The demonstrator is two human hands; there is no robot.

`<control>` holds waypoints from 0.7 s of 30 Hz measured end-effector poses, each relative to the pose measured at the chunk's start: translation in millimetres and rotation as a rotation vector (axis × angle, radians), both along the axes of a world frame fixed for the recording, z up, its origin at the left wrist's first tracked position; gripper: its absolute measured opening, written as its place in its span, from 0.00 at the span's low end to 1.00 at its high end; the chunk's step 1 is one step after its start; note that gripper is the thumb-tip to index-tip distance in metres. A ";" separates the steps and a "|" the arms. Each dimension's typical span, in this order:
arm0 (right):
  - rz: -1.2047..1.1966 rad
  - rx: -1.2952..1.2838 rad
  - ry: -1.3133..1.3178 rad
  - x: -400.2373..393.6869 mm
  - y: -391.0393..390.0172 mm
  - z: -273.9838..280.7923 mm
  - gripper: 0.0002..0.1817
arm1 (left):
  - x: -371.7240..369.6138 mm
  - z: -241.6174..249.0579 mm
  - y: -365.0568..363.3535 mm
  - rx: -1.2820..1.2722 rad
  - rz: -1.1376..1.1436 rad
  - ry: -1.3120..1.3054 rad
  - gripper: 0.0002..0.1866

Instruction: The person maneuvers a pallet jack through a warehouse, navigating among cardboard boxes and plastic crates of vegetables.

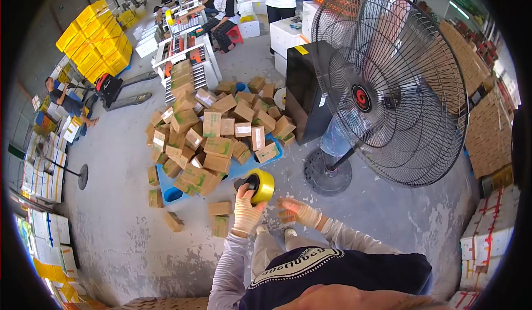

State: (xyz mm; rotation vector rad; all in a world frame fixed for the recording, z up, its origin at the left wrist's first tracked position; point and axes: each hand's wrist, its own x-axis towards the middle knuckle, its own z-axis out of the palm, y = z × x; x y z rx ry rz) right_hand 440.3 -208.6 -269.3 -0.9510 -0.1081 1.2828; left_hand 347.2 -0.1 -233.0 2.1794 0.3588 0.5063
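Note:
My left hand (247,213), in a striped knit glove, is wrapped round the dark handle of a tape dispenser. Its large roll of yellow tape (265,187) faces right. To the right and a little lower, my right hand (298,212) wears a similar glove; its fingers are apart and hold nothing. Just beyond the dispenser lies a heap of small brown cardboard boxes (219,146), tumbled over each other, partly on a blue pallet (241,170). Several loose boxes (220,225) rest on the floor left of my hands.
A large black floor fan (363,96) stands close on the right beside a tall black cabinet (305,91). A roller conveyor (191,63) ends behind the heap. Yellow crates (97,44), a pallet jack (124,91) and white foam boxes (487,227) stand around. Other people are farther off.

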 end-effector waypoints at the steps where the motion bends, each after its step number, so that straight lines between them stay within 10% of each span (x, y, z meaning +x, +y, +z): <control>1: -0.018 -0.056 -0.029 2.5 -3.8 -9.9 0.32 | 26.4 -1.5 7.7 0.165 0.024 -0.012 0.26; 4: -0.152 0.076 0.125 35.3 -44.1 -111.4 0.27 | 114.9 -16.9 60.4 0.279 -0.014 -0.100 0.26; 9: -0.663 -0.762 0.103 34.7 -96.2 -133.4 0.18 | 314.9 -6.8 141.5 0.350 -0.155 -0.171 0.25; 11: -0.909 -0.482 0.330 4.6 -149.7 -183.1 0.13 | 406.1 4.4 148.2 0.341 -0.218 -0.205 0.24; 18: -1.317 -1.130 0.626 -130.7 -133.7 -127.3 0.12 | 694.1 44.9 87.9 0.434 -0.367 -0.145 0.31; 20: -1.381 -1.085 0.683 -184.1 -127.1 -135.5 0.13 | 744.0 42.9 53.8 0.046 -0.344 0.051 0.35; 21: -1.408 -1.046 0.691 -206.0 -121.4 -138.4 0.14 | 802.3 -16.6 57.0 0.557 -0.516 -0.078 0.31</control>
